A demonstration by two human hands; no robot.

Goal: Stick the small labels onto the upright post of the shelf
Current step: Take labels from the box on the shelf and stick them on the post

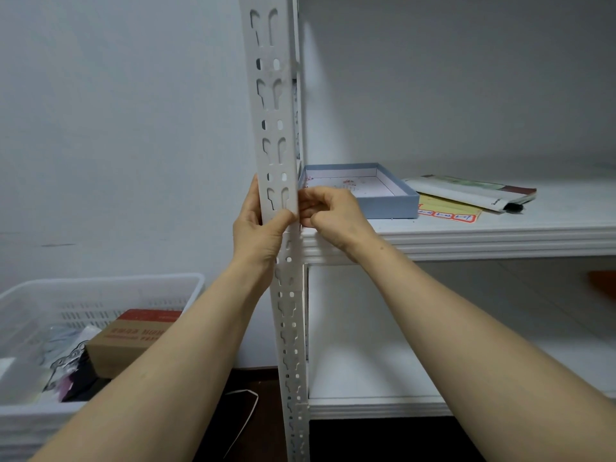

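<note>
Evidently I am mid-application rather than finished. The left hand (258,235) grips the upright post (271,105) just above the shelf board (500,235), its thumb laid across the slotted front face. The right hand (333,211) sits against the post's right edge with its fingers (310,201) curled and bunched together. Whether they pinch a label or press one down I cannot tell, since anything there is hidden behind them. On the stretch of post I can see, above and below the hands, no label shows, so I judge most of the sticking is left to do. The label sheet (448,213) lies on the shelf, well to the right of the hands beside a shallow blue box (396,203), and red-bordered labels are on its near edge.
</note>
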